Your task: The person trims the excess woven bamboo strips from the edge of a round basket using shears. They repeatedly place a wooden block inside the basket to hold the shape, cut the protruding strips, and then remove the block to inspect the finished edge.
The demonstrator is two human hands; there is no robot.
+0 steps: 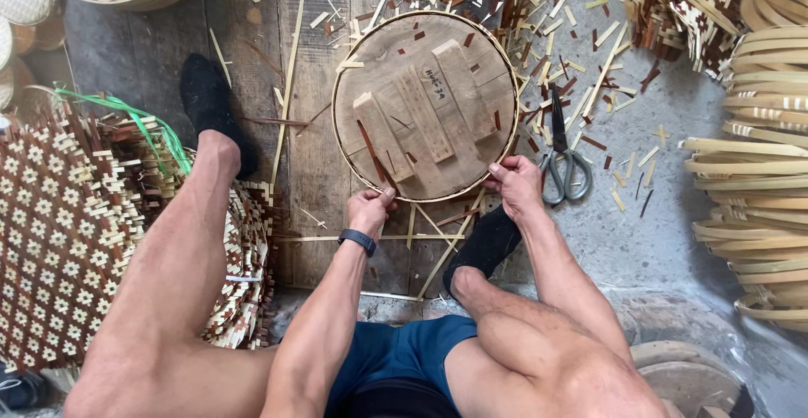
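Centre frame: thin bamboo hoop already seated around round wooden form; left hand and right hand pinch its lower rim closed; woven mats, lower left, not yet fitted.

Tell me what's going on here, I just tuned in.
A seated person holds a round wooden form ringed by a thin bamboo hoop on the floor. The left hand pinches the near rim and the right hand presses it further along. Scissors lie just right of the form, among bamboo offcuts. Woven patterned mats are stacked at left, bamboo rings at right.
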